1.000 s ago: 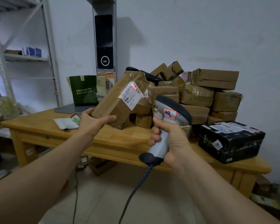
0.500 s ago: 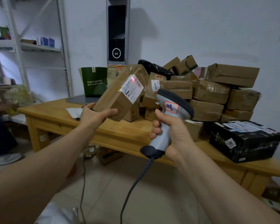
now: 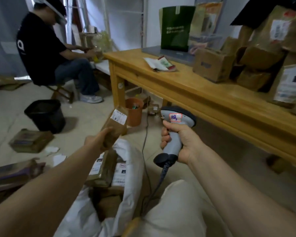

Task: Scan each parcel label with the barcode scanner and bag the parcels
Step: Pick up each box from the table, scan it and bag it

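Observation:
My left hand (image 3: 99, 140) grips a brown taped parcel (image 3: 117, 124) with a white label, held low over the open mouth of a white bag (image 3: 132, 161) on the floor. Several labelled parcels (image 3: 103, 170) lie inside the bag. A grey barcode scanner (image 3: 175, 132) with a red-edged sticker sits in the grip of my right hand (image 3: 179, 142), beside the table's front edge, its cable trailing down. A pile of brown parcels (image 3: 256, 53) stands on the wooden table (image 3: 186, 89) at the right.
A seated person (image 3: 46, 48) works at the far left. A black bin (image 3: 45, 115) and an orange bucket (image 3: 134, 113) stand on the floor. Flat boxes (image 3: 30, 140) lie at the left. A green bag (image 3: 176, 26) and a booklet (image 3: 160, 65) are on the table.
The view has swung left and down. My left hand has carried the parcel from in front of the scanner down to the white bag. My right hand has lowered the scanner.

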The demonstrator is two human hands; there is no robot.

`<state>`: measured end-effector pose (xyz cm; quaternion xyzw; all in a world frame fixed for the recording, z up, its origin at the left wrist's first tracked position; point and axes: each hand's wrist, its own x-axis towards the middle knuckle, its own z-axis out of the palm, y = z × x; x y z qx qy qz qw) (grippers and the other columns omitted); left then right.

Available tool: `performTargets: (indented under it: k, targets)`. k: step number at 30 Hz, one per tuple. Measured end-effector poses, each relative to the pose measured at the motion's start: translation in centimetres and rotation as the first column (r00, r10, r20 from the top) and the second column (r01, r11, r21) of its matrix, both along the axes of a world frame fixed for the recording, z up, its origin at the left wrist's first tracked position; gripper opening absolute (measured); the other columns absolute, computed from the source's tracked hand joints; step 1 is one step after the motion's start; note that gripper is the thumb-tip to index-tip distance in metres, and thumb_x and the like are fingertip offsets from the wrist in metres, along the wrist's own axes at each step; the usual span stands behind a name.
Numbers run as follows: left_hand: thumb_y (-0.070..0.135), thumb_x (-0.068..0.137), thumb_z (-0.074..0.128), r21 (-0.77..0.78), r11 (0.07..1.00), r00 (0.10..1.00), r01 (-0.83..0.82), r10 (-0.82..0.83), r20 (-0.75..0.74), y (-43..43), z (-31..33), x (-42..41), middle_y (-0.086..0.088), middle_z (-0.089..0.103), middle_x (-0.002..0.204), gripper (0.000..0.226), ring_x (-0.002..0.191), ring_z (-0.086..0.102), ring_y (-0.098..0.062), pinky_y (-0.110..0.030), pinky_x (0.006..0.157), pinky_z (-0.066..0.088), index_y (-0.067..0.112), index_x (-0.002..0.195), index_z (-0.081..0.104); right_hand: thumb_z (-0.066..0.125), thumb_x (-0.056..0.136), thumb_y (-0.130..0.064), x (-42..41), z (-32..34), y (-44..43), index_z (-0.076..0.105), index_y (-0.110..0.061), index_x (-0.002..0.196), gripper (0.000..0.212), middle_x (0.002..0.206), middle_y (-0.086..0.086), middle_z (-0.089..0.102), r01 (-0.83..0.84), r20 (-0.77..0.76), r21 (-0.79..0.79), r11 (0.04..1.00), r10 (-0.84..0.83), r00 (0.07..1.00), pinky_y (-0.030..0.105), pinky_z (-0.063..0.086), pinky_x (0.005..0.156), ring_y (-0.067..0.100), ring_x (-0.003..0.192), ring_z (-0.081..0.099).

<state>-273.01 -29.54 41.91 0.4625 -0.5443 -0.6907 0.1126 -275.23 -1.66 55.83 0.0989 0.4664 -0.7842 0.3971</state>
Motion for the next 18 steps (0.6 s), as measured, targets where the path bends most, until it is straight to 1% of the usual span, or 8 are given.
performTargets:
  k: [2, 4, 6, 9, 11, 14, 16, 18]
  targets:
    - [0.056, 0.036, 0.09, 0.072, 0.996, 0.997, -0.044, 0.039, 0.065, -0.9, -3.3, 2.3, -0.017, 0.069, 0.093, 0.091, 0.077, 0.068, -0.032, -0.034, 0.059, 0.055, 0.004, 0.107, 0.064, 0.06, 0.092, -0.017, -0.2, -2.1, -2.0, 0.049, -0.01, 0.071, 0.025, 0.057, 0.001, 0.047, -0.044, 0.055, 0.027, 0.999, 0.043, 0.998, 0.017, 0.039, 0.037, 0.01, 0.034, 0.042]
    - [0.05, 0.058, 0.085, 0.067, 0.99, 0.987, -0.126, 0.118, 0.109, -1.0, -5.5, 4.4, -0.017, 0.068, 0.093, 0.067, 0.08, 0.067, -0.03, -0.033, 0.06, 0.054, 0.008, 0.103, 0.061, 0.061, 0.091, -0.016, -0.3, -4.2, -3.7, 0.05, -0.009, 0.071, 0.023, 0.057, 0.002, 0.048, -0.074, 0.111, 0.057, 0.996, 0.068, 0.992, 0.018, 0.04, 0.037, 0.01, 0.033, 0.043]
    - [0.048, 0.071, 0.078, 0.059, 0.981, 0.975, -0.183, 0.173, 0.139, -1.1, -7.8, 5.8, -0.014, 0.066, 0.096, 0.058, 0.082, 0.066, -0.03, -0.034, 0.061, 0.054, 0.011, 0.111, 0.059, 0.062, 0.089, -0.014, -0.5, -6.2, -5.1, 0.052, -0.008, 0.072, 0.021, 0.058, 0.002, 0.05, -0.099, 0.165, 0.085, 0.991, 0.084, 0.983, 0.018, 0.041, 0.038, 0.011, 0.034, 0.043]
    - [0.063, 0.066, 0.07, 0.06, 0.946, 0.936, -0.318, 0.303, 0.176, 0.0, -10.4, 8.0, -0.013, 0.063, 0.115, 0.077, 0.099, 0.063, -0.035, -0.044, 0.082, 0.055, 0.021, 0.129, 0.053, 0.064, 0.087, -0.013, -1.0, -9.0, -6.7, 0.054, -0.007, 0.071, 0.019, 0.057, 0.003, 0.051, -0.106, 0.257, 0.108, 0.989, 0.075, 0.964, 0.018, 0.043, 0.04, 0.011, 0.036, 0.044]
    - [0.066, 0.073, 0.062, 0.073, 0.884, 0.866, -0.462, 0.432, 0.251, 2.1, -11.6, 9.4, -0.016, 0.059, 0.123, 0.081, 0.107, 0.059, -0.037, -0.044, 0.091, 0.051, 0.018, 0.137, 0.047, 0.064, 0.087, -0.013, -1.3, -10.6, -7.6, 0.053, -0.007, 0.07, 0.021, 0.055, 0.002, 0.051, -0.114, 0.308, 0.123, 0.986, 0.071, 0.949, 0.018, 0.043, 0.04, 0.011, 0.035, 0.044]
    - [0.074, 0.08, 0.049, 0.162, 0.749, 0.738, -0.642, 0.546, 0.396, 5.4, -12.3, 10.5, -0.02, 0.052, 0.131, 0.089, 0.113, 0.054, -0.042, -0.046, 0.09, 0.05, 0.011, 0.143, 0.038, 0.061, 0.089, -0.013, -1.6, -12.4, -9.0, 0.051, -0.006, 0.068, 0.024, 0.053, 0.003, 0.049, -0.15, 0.349, 0.15, 0.977, 0.089, 0.933, 0.016, 0.041, 0.039, 0.01, 0.033, 0.043]
    - [0.07, 0.083, 0.048, 0.267, 0.637, 0.686, -0.723, 0.615, 0.39, 6.8, -13.0, 10.8, -0.016, 0.051, 0.131, 0.083, 0.114, 0.054, -0.04, -0.049, 0.09, 0.051, 0.015, 0.144, 0.035, 0.06, 0.09, -0.013, -1.7, -13.3, -9.7, 0.051, -0.006, 0.069, 0.024, 0.052, 0.002, 0.049, -0.175, 0.37, 0.16, 0.972, 0.105, 0.923, 0.015, 0.04, 0.039, 0.01, 0.032, 0.042]
    - [0.064, 0.086, 0.05, 0.373, 0.516, 0.635, -0.771, 0.668, 0.389, 7.8, -13.7, 10.9, -0.008, 0.052, 0.123, 0.073, 0.11, 0.056, -0.035, -0.045, 0.082, 0.054, 0.02, 0.143, 0.038, 0.06, 0.09, -0.013, -1.5, -14.0, -10.1, 0.052, -0.005, 0.069, 0.024, 0.053, 0.003, 0.049, -0.196, 0.381, 0.18, 0.964, 0.115, 0.918, 0.016, 0.041, 0.038, 0.011, 0.031, 0.043]
